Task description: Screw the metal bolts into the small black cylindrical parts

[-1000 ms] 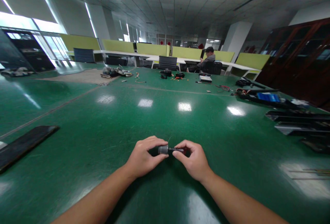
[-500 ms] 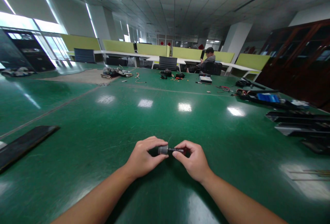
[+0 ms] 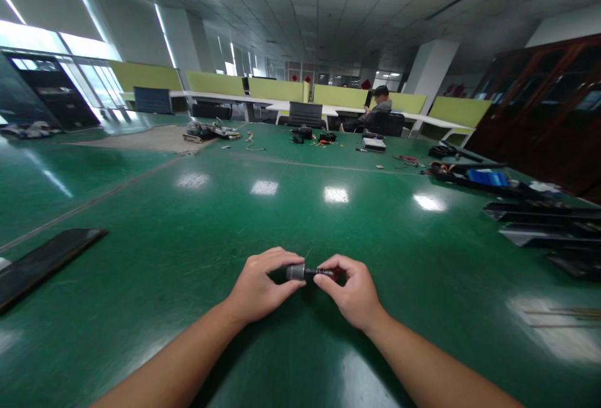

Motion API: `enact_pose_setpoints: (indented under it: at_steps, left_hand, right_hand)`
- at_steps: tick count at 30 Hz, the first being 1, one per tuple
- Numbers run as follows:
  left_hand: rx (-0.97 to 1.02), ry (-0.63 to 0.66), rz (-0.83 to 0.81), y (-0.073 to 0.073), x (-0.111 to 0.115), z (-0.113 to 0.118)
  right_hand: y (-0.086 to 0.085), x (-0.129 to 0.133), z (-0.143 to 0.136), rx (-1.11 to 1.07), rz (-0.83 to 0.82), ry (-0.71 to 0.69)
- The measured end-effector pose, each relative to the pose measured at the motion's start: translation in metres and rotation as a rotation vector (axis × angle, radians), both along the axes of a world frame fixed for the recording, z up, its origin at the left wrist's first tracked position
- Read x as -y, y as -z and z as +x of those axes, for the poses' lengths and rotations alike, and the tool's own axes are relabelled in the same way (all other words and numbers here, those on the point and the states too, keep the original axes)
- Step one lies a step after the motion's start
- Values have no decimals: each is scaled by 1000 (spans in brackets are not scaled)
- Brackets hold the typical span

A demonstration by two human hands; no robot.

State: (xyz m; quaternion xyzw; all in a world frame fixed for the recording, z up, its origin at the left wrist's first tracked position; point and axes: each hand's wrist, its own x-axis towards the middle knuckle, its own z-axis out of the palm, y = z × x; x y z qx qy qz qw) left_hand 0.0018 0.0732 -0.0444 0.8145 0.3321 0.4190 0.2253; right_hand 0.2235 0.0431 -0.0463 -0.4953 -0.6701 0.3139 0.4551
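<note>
Away from held cylinder (image 3: 295, 271), black slab (image 3: 51, 262)

A grey cylinder (image 3: 296, 271) lies sideways, in line with a dark ribbed shaft (image 3: 325, 273).

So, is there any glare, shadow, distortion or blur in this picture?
Head view: white glare patches on the green surface; head view: dark shadows below the left hand and right hand; head view: brown cabinet stretched and leaning near the edge; head view: grey cylinder and dark rod lack fine detail.

Bright glare (image 3: 336, 194) on green tabletop (image 3: 300, 223)
</note>
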Motion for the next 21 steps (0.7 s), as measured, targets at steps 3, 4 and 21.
enact_pose_setpoints:
  at_steps: [3,4,21]
  left_hand:
    - [-5,0,6,0,-1,0]
    - [-6,2,7,-1,-1,0]
    - [22,7,1,-3,0,-1]
  right_hand:
    - [-2,0,0,-6,-5,-1]
    - [-2,0,0,-7,-5,0]
    - [-2,1,0,-42,7,-2]
